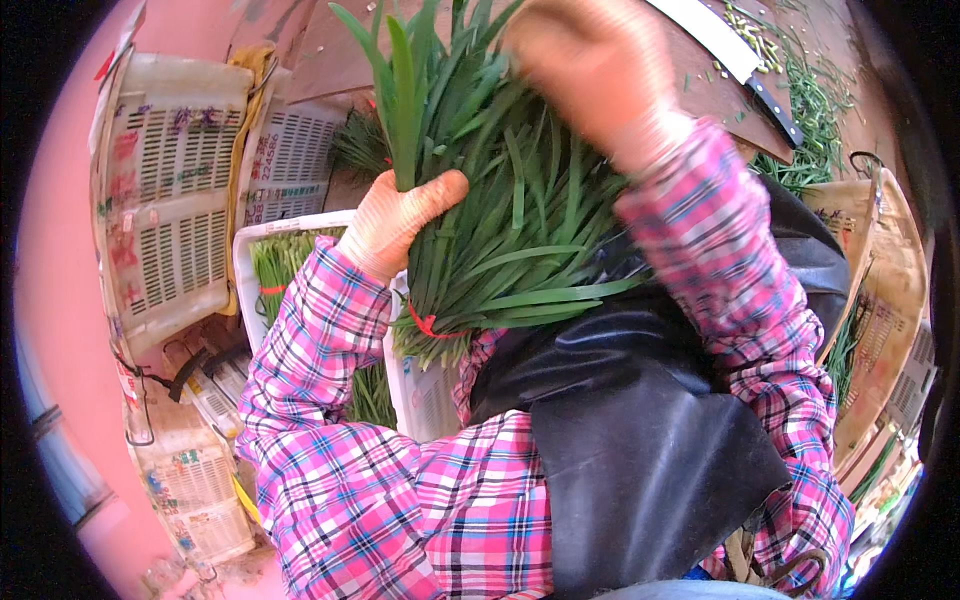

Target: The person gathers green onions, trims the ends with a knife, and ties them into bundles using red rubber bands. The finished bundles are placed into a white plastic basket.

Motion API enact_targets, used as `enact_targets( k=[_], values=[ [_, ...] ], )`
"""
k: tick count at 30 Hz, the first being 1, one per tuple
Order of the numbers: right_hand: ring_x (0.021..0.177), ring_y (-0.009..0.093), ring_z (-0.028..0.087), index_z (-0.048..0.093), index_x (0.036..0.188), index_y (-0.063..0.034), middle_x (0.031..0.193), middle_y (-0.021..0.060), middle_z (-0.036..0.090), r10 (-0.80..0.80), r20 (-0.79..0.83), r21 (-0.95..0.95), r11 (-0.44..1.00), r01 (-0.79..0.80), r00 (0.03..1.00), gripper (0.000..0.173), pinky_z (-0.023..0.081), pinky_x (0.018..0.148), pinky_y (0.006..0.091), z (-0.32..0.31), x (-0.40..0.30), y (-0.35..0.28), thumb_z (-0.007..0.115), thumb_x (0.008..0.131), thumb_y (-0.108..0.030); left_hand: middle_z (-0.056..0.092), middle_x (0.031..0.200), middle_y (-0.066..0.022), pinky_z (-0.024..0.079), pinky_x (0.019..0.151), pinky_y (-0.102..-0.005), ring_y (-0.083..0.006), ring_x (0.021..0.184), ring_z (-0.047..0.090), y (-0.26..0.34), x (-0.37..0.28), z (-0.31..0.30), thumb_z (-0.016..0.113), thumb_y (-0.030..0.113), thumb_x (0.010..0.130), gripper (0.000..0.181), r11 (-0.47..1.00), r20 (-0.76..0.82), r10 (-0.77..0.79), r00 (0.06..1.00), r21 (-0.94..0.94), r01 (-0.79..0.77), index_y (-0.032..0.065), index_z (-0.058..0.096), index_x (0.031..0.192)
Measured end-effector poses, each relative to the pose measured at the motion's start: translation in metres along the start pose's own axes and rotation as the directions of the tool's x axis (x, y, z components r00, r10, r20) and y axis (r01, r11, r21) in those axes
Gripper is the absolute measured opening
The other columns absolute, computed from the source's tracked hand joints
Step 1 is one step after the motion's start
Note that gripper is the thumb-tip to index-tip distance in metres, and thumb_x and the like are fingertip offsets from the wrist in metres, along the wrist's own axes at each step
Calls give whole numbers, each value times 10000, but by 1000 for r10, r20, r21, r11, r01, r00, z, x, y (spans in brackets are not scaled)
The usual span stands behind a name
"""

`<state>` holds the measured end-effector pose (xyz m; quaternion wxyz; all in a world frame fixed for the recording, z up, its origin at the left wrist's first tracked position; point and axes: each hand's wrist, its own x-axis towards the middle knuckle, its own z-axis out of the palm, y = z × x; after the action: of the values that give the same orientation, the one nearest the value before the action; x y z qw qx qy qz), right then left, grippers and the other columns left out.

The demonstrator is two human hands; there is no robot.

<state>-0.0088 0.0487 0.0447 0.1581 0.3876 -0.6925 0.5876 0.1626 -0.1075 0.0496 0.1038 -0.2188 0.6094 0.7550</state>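
Observation:
A large bunch of green garlic chives (525, 217) lies across my lap on a black apron (645, 442). A red band (429, 324) ties it near its cut ends. My left hand (401, 214), in an orange-and-white work glove, grips leaves at the bunch's left side, thumb across them. Broad leaf blades (406, 105) stand up from that grip. Over the bunch's upper right is my gloved right hand (592, 67), blurred by motion. Its fingers are not clear, so I cannot see whether it holds anything.
A white plastic crate (296, 222) with banded chives (271, 285) stands at my left. Slotted crates (176, 195) lean against the pink wall. On the board (720, 97) at top right lies a cleaver (712, 37), its handle towards loose green trimmings (814, 127). Another crate (874, 322) is at right.

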Motion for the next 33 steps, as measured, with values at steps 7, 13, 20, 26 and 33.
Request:
enact_targets(
  k=[7,13,20,26,33],
  values=[
    [962,215,598,614,1032,-164,1050,33,619,-629,480,-79,664,744,612,312,475,832,380,-37,6,-52,654,729,-228,611,1138,-130,526,850,-414,-266,993,620,9,1,-47,680,272,842,518,952,-120,-57,991,-305,18,6,497,1247],
    [964,177,554,566,910,-174,847,-24,579,-814,342,62,518,853,469,217,332,1023,455,52,-42,-39,553,703,-237,623,1113,-121,552,790,-394,-253,941,628,41,17,-39,572,322,914,417,970,-63,57,996,-232,-70,31,533,1210],
    [815,170,574,605,874,-150,839,-3,549,-807,479,73,430,900,347,247,393,998,513,31,-39,-30,577,640,-221,620,1112,-121,561,788,-375,-246,937,636,50,14,-42,631,263,882,419,955,92,113,989,-284,-83,23,525,1208],
    [802,172,572,603,853,-157,813,-6,544,-809,444,101,472,876,385,237,396,991,491,24,-42,-31,598,622,-211,609,1116,-106,548,798,-337,-212,939,628,54,-2,-14,628,123,862,391,964,-6,234,972,-126,-233,2,516,1216],
    [989,293,584,622,1049,-88,1012,106,609,-524,599,450,846,286,605,378,468,874,396,-12,0,-39,693,711,-242,606,1114,-125,545,815,-352,-237,953,628,50,-1,-12,610,82,858,381,947,-59,249,967,-193,-256,-13,513,1214]
  ],
)
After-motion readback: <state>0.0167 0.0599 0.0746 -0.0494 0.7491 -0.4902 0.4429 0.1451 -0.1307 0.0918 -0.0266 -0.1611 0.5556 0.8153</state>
